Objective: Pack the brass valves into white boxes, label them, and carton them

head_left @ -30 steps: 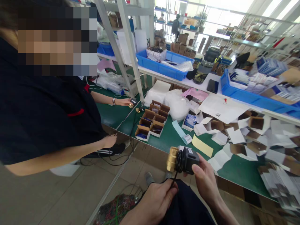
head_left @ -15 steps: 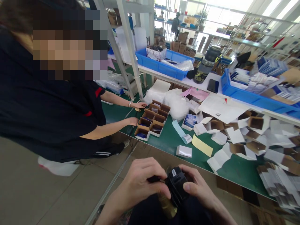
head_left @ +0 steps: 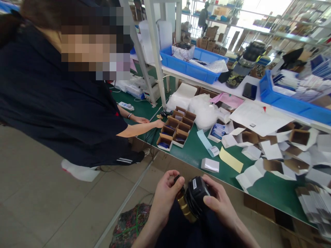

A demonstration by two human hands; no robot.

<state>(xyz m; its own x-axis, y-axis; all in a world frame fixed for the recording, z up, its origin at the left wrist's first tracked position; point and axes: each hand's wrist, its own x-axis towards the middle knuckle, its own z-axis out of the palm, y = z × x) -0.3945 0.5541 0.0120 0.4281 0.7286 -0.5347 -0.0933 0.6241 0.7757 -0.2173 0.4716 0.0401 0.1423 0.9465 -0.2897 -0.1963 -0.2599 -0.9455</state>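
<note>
Over my lap, my right hand [head_left: 219, 203] is wrapped around a boxy black device [head_left: 198, 188] with a small white label on top. Loops of black cable [head_left: 190, 199] lie against its left side. A brass fitting [head_left: 185, 207] sticks out beside the loops, tilted downward. To the left, my left hand [head_left: 165, 193] pinches a small black part [head_left: 177, 178] between thumb and fingers, just above the brass piece. Whether that part is a cable end, I cannot tell. Beyond my hands, a closed white box [head_left: 210, 165] lies at the bench's front edge.
A co-worker [head_left: 85, 103] stands at left, hands near brown-lined open boxes [head_left: 164, 142] on the green bench [head_left: 187, 156]. Many unfolded white cartons [head_left: 275, 165] cover the right side. Paper strips [head_left: 231, 159] lie centrally. Blue bins [head_left: 192, 67] stand on the raised shelf. A patterned stool [head_left: 131, 224] is below left.
My left hand has drawn back and down beside the brass fitting, leaving more of it exposed. The co-worker's hands have moved at the boxes. The camera view has shifted left.
</note>
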